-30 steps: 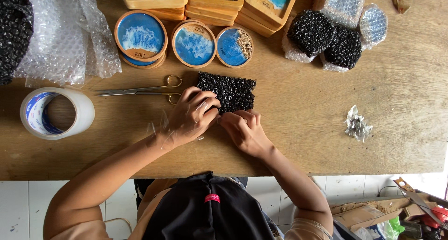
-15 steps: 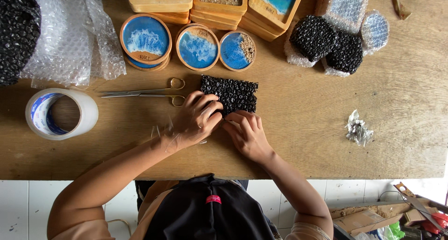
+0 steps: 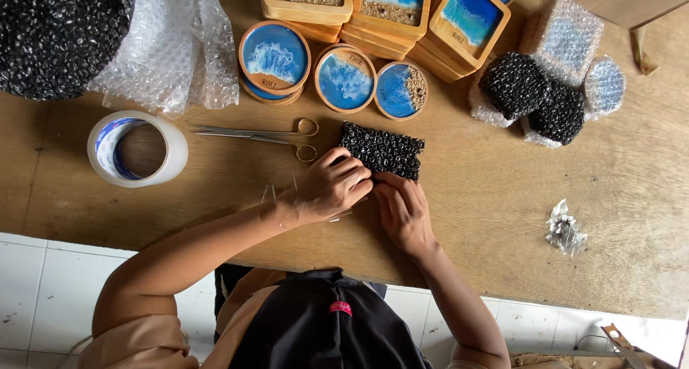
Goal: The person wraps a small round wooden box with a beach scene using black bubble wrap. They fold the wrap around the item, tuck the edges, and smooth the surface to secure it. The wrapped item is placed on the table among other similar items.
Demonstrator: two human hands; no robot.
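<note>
A small packet wrapped in black bubble wrap [image 3: 384,148] lies on the wooden table [image 3: 488,197], just below the round coasters. My left hand [image 3: 326,188] presses its fingertips on the packet's lower left corner. A thin strip of clear tape [image 3: 287,195] seems to cling by that hand's wrist. My right hand [image 3: 403,210] lies close beside the left one, its fingers on the packet's lower edge. Both hands hold the packet down against the table.
Scissors [image 3: 258,134] lie left of the packet, a tape roll [image 3: 136,148] further left. Three round blue coasters [image 3: 346,78] and square wooden trays [image 3: 391,7] sit behind. Clear bubble wrap [image 3: 169,53], a black bubble-wrap roll [image 3: 57,32], wrapped packets [image 3: 535,100] and a crumpled scrap [image 3: 565,229] lie around.
Both hands stay on the black packet, fingers shifting only slightly along its lower edge. The view has drifted a little, so the table's things sit lower in the picture.
</note>
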